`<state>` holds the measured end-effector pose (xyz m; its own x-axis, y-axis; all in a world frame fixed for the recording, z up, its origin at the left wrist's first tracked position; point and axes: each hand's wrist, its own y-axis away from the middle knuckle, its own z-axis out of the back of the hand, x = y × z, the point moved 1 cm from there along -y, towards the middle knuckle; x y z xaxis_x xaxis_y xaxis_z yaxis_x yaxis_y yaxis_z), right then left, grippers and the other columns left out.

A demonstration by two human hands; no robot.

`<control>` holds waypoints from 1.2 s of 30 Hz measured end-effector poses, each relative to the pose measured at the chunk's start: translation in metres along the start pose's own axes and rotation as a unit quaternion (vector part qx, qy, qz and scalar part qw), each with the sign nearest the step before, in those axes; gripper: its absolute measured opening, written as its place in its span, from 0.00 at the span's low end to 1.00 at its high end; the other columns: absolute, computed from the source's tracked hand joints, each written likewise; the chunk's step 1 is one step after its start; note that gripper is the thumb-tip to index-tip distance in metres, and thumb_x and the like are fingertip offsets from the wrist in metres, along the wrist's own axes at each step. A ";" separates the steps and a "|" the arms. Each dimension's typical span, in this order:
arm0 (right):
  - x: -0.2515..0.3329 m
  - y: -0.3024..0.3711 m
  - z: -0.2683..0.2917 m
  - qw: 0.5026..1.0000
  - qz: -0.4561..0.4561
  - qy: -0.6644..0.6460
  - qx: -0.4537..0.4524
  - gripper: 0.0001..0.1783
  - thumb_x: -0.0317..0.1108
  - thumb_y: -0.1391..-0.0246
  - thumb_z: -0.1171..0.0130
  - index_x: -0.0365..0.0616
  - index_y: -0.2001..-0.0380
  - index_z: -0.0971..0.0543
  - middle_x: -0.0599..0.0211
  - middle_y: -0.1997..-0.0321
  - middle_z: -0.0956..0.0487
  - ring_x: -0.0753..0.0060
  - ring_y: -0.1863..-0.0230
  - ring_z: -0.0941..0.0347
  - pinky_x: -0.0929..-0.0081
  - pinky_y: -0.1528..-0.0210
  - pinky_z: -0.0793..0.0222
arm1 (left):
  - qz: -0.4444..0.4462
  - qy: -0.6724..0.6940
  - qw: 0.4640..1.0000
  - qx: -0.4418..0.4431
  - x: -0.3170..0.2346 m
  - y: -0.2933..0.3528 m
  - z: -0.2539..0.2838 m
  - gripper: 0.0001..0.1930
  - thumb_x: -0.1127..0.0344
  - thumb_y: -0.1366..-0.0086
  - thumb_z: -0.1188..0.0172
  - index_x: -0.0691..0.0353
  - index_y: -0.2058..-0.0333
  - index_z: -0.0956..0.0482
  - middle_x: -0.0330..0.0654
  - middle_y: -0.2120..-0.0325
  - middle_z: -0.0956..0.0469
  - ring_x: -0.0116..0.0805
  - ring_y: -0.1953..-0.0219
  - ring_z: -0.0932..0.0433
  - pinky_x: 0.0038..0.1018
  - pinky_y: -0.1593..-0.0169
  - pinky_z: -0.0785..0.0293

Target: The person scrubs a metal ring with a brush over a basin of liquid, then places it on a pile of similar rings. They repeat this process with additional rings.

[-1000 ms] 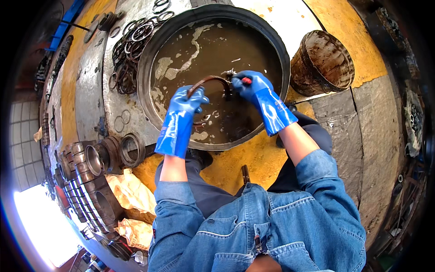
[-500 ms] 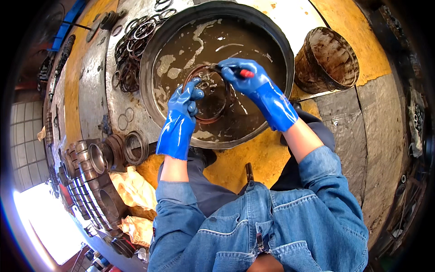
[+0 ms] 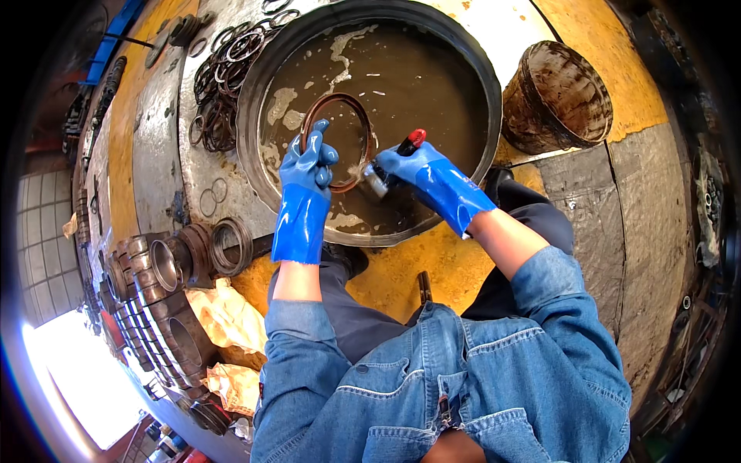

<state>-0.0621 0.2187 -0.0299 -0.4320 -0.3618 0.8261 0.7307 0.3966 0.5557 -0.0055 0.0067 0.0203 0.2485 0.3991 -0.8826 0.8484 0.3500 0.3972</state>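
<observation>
Now: one ring [image 3: 337, 139], one brush [image 3: 392, 160], two hands.

rusty ring [image 3: 337, 139] upright, red-tipped brush [image 3: 392, 160] touching

The floor [image 3: 401, 266] is painted yellow in worn patches, with bare grey concrete [image 3: 652, 231] to the right and a pale, scuffed strip at the top. A grimy round bucket [image 3: 557, 96] stands on it at the upper right. Loose metal rings [image 3: 224, 73] lie scattered at the upper left. Cylindrical metal sleeves [image 3: 166, 266] and crumpled yellowish rags [image 3: 224, 312] sit at the lower left. Beyond them, a grey tiled surface [image 3: 38, 255] shows at the far left, and strong daylight [image 3: 81, 382] glares in at the lower-left corner.
</observation>
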 end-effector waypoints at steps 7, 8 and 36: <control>0.035 0.011 0.005 0.884 0.418 0.152 -0.146 0.10 0.42 0.37 0.38 0.51 0.61 0.12 0.58 0.63 0.12 0.52 0.66 0.15 0.63 0.60 0.19 | -0.011 -0.128 0.992 -0.009 0.001 0.002 -0.013 0.18 0.61 0.25 0.35 0.62 0.42 0.18 0.35 0.77 0.19 0.18 0.85 0.35 0.18 0.81 0.42; 0.034 0.007 0.013 0.836 0.482 0.200 -0.170 0.09 0.41 0.37 0.36 0.56 0.57 0.12 0.57 0.59 0.12 0.47 0.62 0.15 0.59 0.59 0.18 | -0.004 -0.138 0.990 -0.006 0.004 0.004 -0.018 0.17 0.60 0.25 0.35 0.63 0.43 0.17 0.35 0.77 0.19 0.18 0.84 0.35 0.17 0.80 0.42; 0.036 -0.002 0.031 0.916 0.294 0.203 -0.181 0.13 0.46 0.37 0.40 0.56 0.59 0.11 0.64 0.58 0.12 0.49 0.55 0.15 0.59 0.54 0.19 | 0.000 -0.144 0.989 0.037 0.007 0.000 -0.010 0.16 0.58 0.25 0.35 0.60 0.46 0.15 0.35 0.81 0.21 0.19 0.86 0.34 0.17 0.81 0.39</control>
<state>-0.0950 0.2309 0.0013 0.2723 -0.4885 0.8290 0.9327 0.3456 -0.1028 -0.0083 0.0178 0.0172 0.3629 0.1377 -0.9216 0.8772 0.2833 0.3877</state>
